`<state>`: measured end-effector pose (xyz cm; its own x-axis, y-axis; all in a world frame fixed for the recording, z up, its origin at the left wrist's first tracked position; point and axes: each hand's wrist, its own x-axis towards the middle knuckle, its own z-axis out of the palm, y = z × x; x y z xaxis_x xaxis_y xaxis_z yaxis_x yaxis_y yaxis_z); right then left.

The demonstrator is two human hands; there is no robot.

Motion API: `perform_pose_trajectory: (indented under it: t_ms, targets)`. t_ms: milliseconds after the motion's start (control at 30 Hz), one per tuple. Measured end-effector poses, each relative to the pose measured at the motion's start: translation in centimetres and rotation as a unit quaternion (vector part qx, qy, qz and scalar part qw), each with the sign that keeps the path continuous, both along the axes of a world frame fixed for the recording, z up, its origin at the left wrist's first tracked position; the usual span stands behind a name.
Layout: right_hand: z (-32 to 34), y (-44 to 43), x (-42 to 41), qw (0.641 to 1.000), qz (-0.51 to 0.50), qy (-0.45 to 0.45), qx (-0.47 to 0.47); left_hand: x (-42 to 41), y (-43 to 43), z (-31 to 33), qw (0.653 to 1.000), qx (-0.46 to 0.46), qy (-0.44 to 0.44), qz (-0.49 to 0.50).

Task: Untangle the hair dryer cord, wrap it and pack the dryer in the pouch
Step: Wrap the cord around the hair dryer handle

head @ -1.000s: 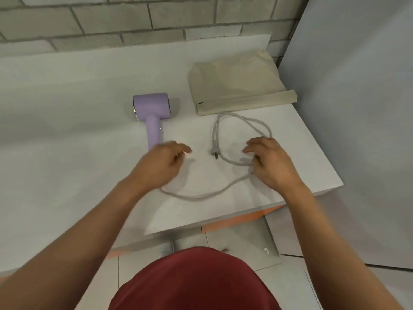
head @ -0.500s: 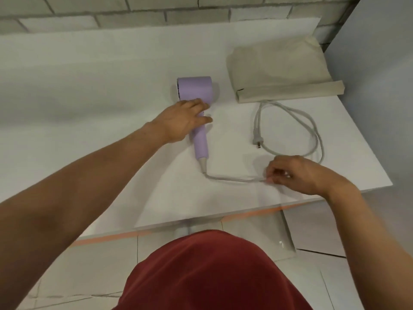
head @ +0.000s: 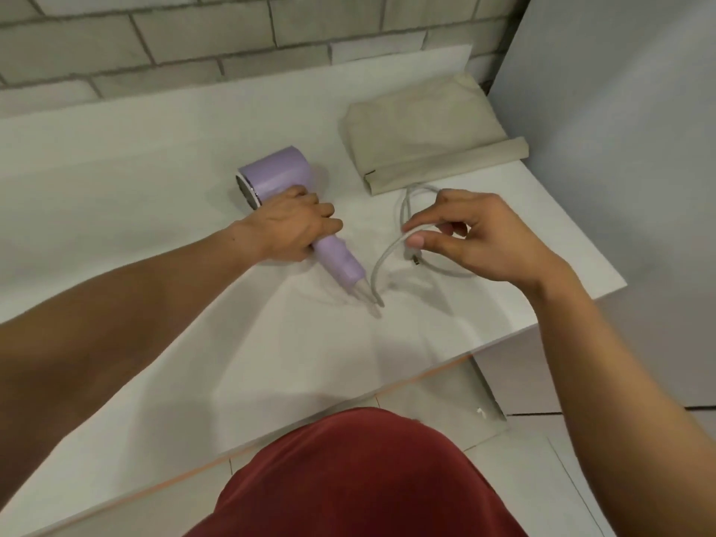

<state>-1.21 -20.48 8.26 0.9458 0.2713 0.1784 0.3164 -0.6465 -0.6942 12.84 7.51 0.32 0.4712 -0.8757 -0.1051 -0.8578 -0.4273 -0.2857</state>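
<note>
A lilac hair dryer [head: 276,176] lies on the white table [head: 135,195], its handle pointing toward me. My left hand [head: 294,226] grips the upper part of that handle. Its grey cord [head: 381,261] leaves the handle's end, arcs up off the table and runs to my right hand [head: 476,238], which pinches it between thumb and fingers. More cord loops behind that hand, and the plug [head: 416,259] hangs just below my thumb. The beige fabric pouch [head: 422,125] lies flat at the back right, apart from the dryer.
A grey brick wall [head: 232,36] runs behind the table, and a pale panel [head: 620,110] stands along its right side. The table's front edge [head: 426,375] is close to my red-clothed body. Tiled floor shows below.
My left hand slid from the dryer's head down onto the handle and closed round it. My right hand lifted the cord off the table and brought it up toward the pouch.
</note>
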Motion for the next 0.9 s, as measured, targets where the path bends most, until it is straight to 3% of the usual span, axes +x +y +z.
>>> perform_pose_trajectory:
  t_ms: [200,367,567,900]
  targets:
    - [2.8,0.9,3.7,1.000,0.010,-0.001,-0.025,-0.9,-2.0,4.2,0.995,-0.087,-0.054,-0.018]
    - [3.6,0.9,6.0,0.998,0.019,0.037,0.043,-2.4,-3.3,7.8,0.983,-0.171,-0.050,-0.030]
    - [4.0,0.1,7.4,0.983,0.053,0.073,0.161,-3.9,-4.3,10.3,0.989,-0.129,-0.075,0.006]
    - [3.4,-1.3,7.9,0.955,0.070,0.083,0.275,-4.9,-4.2,12.4,0.976,-0.183,-0.121,0.004]
